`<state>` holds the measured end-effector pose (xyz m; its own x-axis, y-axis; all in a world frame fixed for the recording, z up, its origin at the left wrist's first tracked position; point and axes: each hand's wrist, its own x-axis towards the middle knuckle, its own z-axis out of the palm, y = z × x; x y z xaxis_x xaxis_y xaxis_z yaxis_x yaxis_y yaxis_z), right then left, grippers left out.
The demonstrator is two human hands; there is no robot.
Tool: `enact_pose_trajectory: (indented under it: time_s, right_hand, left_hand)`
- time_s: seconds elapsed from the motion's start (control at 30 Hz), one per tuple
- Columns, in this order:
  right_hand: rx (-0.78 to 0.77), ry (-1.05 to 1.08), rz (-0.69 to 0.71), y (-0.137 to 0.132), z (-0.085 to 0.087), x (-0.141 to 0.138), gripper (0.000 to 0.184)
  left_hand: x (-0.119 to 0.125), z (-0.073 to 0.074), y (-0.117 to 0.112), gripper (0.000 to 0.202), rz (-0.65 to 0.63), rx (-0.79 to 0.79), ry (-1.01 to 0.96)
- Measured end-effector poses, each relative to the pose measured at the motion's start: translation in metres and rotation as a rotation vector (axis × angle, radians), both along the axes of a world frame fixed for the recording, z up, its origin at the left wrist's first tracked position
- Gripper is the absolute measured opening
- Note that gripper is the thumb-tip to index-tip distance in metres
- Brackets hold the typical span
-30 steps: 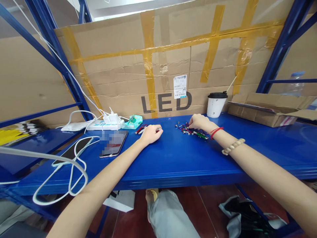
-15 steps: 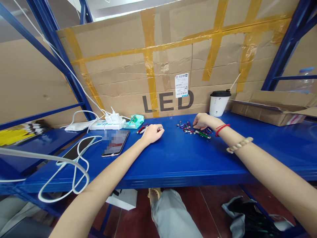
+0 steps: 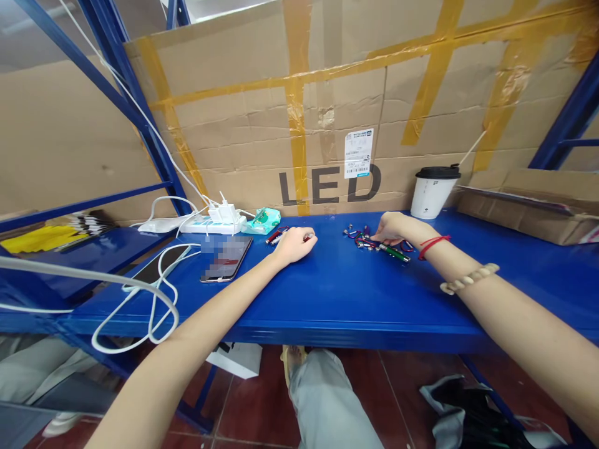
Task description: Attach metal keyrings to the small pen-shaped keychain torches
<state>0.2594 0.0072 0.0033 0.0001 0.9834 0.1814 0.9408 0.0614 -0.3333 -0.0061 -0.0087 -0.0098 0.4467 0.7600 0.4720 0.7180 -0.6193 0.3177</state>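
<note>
My left hand (image 3: 294,245) rests on the blue shelf (image 3: 318,299), fingers curled round a small red tube with a silver end (image 3: 307,237). Just behind that hand lie a few slim red and silver tubes (image 3: 277,235), partly covered by it. My right hand (image 3: 392,228), with a red string and a beaded bracelet at the wrist, reaches down into a small heap of metal clips and tubes (image 3: 361,239). Its fingertips are pinched together in the heap; what they grip is hidden. A green pen-shaped tube (image 3: 394,252) lies just in front of that hand.
A lidded white paper cup (image 3: 433,194) stands behind my right forearm, beside an open cardboard box (image 3: 524,212). To the left are a phone (image 3: 229,259), white cables (image 3: 156,299), a power strip (image 3: 206,226) and a green packet (image 3: 264,220). Taped cardboard (image 3: 234,137) closes the back.
The view has shifted, so the shelf's things appear further right. My left hand stays closed on the red tube, and my right hand remains in the heap, fingers pinched.
</note>
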Motion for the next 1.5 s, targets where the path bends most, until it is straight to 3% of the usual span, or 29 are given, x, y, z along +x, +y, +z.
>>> enact_pose_trajectory:
  time_s: [0.03,0.1,0.23,0.3,0.4,0.53,0.63,0.8,1.0,1.5]
  right_hand:
    - [-0.163,0.008,-0.045,-0.003,0.005,-0.004,0.027]
    - [-0.263,-0.001,-0.113,-0.009,0.014,-0.012,0.022]
    - [0.013,-0.03,-0.057,-0.014,0.021,-0.02,0.012]
    - [0.22,0.051,0.026,-0.015,0.022,-0.025,0.008]
    - [0.434,0.272,0.154,-0.021,0.025,-0.043,0.018]
    - [0.428,0.565,0.455,-0.034,0.022,-0.076,0.029]
    - [0.354,0.554,0.583,-0.039,0.01,-0.095,0.026]
    - [0.357,0.457,0.559,-0.04,-0.005,-0.106,0.023]
    - [0.465,0.492,0.502,-0.046,0.0,-0.108,0.023]
    - [0.437,0.353,0.578,-0.046,-0.007,-0.11,0.026]
  left_hand:
    - [0.0,0.0,-0.001,0.023,0.003,-0.003,-0.003]
    - [0.0,0.001,-0.002,0.023,0.004,-0.007,-0.012]
    - [0.0,0.001,-0.002,0.022,-0.002,-0.012,-0.024]
    - [-0.001,0.0,-0.002,0.022,0.001,-0.013,-0.024]
    - [-0.001,0.0,-0.002,0.023,0.01,-0.018,-0.013]
    - [-0.002,-0.001,-0.002,0.024,0.009,-0.02,0.015]
    - [-0.002,-0.001,-0.001,0.026,0.01,-0.024,0.039]
    - [-0.003,-0.002,0.001,0.024,0.009,-0.054,0.094]
    - [-0.002,-0.001,0.0,0.032,0.002,-0.055,0.108]
    - [-0.003,-0.002,0.001,0.033,-0.039,-0.098,0.107]
